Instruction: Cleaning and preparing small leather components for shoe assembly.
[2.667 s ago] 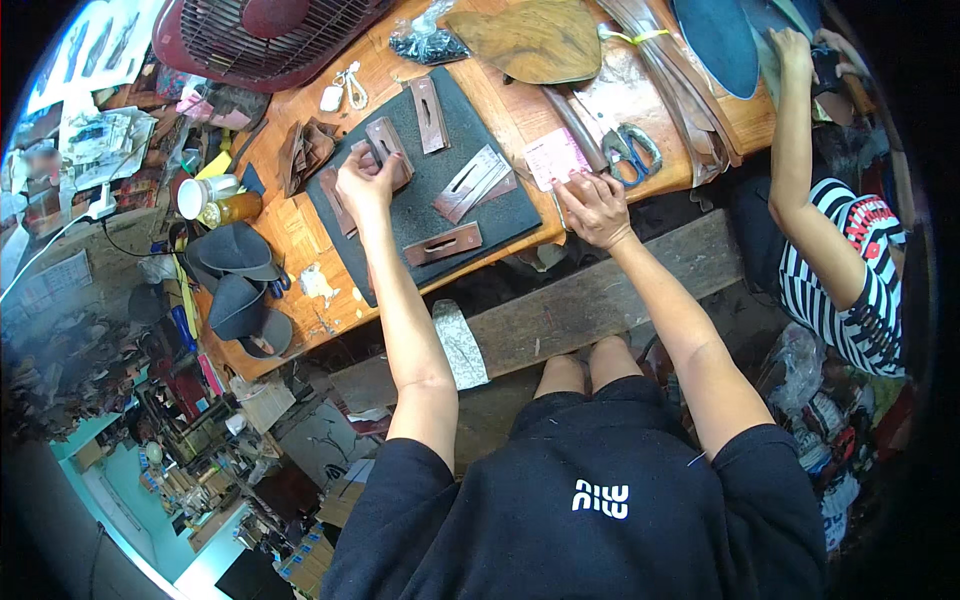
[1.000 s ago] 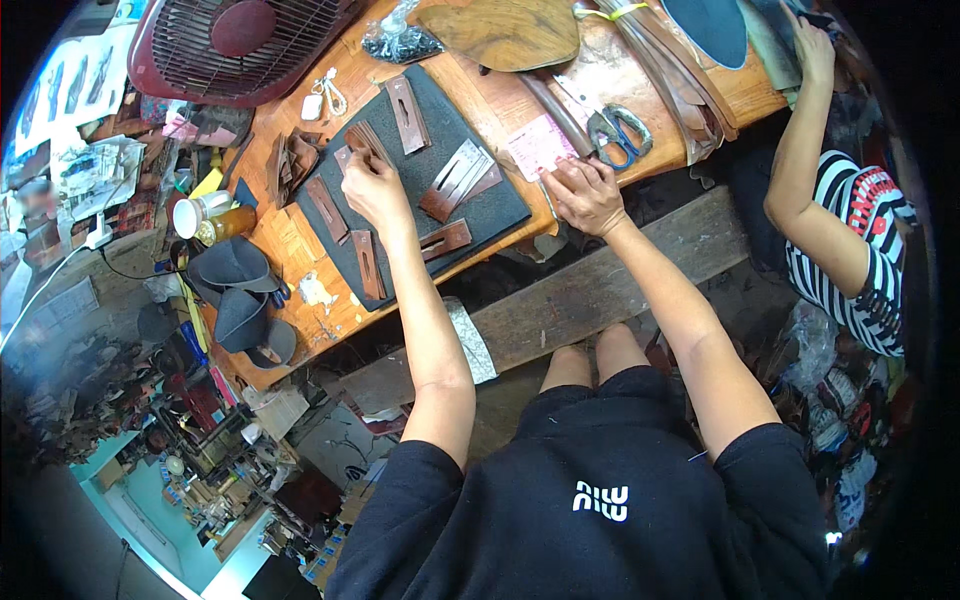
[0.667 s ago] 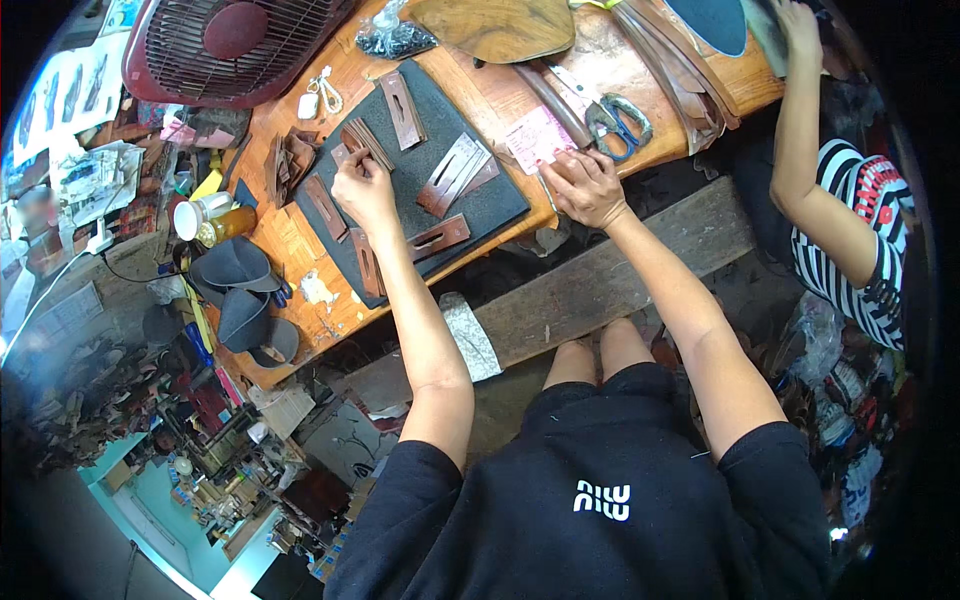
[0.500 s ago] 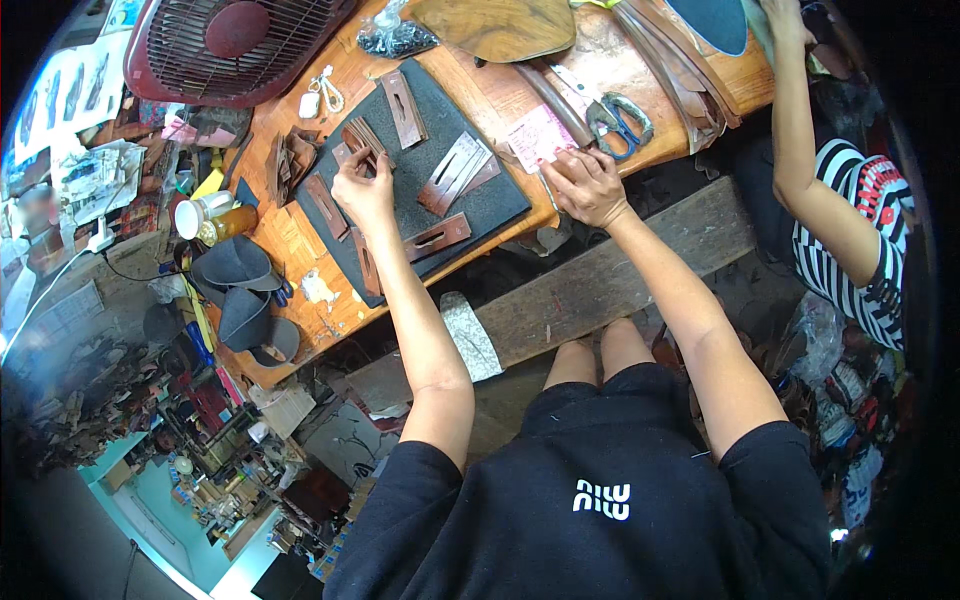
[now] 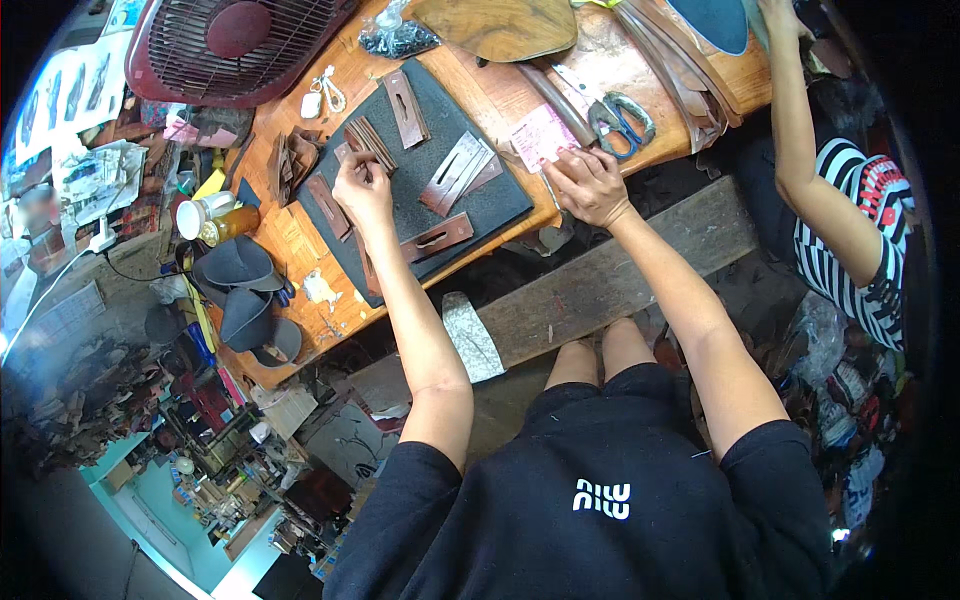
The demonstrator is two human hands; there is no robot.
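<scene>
My left hand (image 5: 366, 200) is closed in a pinch at the near end of a stack of brown leather strips (image 5: 372, 142); what its fingertips hold is hidden. Around it, on a dark cutting mat (image 5: 437, 100), lie a slotted leather strip (image 5: 405, 108), a brown strip (image 5: 327, 206), another slotted strip (image 5: 438, 237) and a fan of pale, shiny strips (image 5: 458, 174). At the table's front edge, my right hand (image 5: 592, 190) has bent fingers beside a pink paper (image 5: 543, 136). A thin pale stick (image 5: 549, 192) shows at its fingertips; the grip is unclear.
Blue-handled scissors (image 5: 622, 128) and long leather pieces (image 5: 672, 62) lie at the right. A red fan (image 5: 237, 30), a yellow jar (image 5: 228, 225) and dark curved pieces (image 5: 245, 318) stand left. A wooden bench (image 5: 620, 280) runs below the table. Another person's arm (image 5: 795, 130) is at right.
My left hand has drawn back slightly from over the leather stack, toward me, so more of the stack shows. My right hand stays at the table edge.
</scene>
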